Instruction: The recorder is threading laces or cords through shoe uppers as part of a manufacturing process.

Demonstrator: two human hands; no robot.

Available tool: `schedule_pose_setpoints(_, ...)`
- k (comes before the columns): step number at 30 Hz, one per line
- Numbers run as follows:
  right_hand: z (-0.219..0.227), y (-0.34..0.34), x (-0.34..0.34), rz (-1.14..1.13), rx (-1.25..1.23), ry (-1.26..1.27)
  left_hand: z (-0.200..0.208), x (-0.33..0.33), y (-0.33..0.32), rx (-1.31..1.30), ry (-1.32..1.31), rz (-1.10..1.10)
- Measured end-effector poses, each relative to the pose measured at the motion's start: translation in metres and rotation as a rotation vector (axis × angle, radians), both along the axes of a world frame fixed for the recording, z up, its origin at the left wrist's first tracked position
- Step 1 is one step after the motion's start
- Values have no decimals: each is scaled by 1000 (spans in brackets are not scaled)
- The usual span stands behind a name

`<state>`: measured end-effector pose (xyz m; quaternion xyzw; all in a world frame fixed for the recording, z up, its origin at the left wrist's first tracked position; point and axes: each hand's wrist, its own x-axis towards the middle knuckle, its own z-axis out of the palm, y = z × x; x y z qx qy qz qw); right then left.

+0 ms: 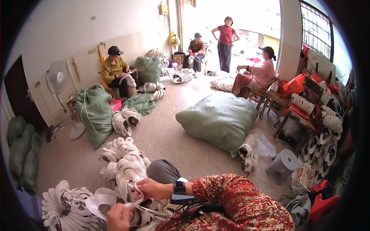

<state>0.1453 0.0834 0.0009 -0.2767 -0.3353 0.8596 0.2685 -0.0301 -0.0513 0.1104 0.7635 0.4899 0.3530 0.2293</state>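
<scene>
Two hands point(120, 217) point(150, 188) amid flat white straps point(152, 210)

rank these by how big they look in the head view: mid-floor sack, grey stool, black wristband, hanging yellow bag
1. mid-floor sack
2. grey stool
3. black wristband and yellow bag: too alike to rank

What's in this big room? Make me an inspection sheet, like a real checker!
Surface: speckled floor, under sacks and piles.
Job's things: white shoe-like pieces, stacked; white strap.
Clutter: green sack, clear plastic bag and grey stool ahead, rightward.
Grips: right hand closed on the strap; left hand blurred nearby, hold unclear.
Cables: pale cable bundle on the floor near the fan.
Surroundings: four other people, bright doorway.
</scene>
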Motion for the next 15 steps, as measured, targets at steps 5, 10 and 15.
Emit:
schedule_pose_setpoints(5, -3, -7, 7, 68, 294, -175, -50, -7, 40, 182, 72, 422)
schedule_pose_setpoints(10, -13, -8, -1, -22, 648, -186, -60, 19, 83, 66, 189, 218)
schedule_pose_setpoints(15, -12, -10, 5, -27, 573, -223, -66, 18, 105, -41, 393, 167)
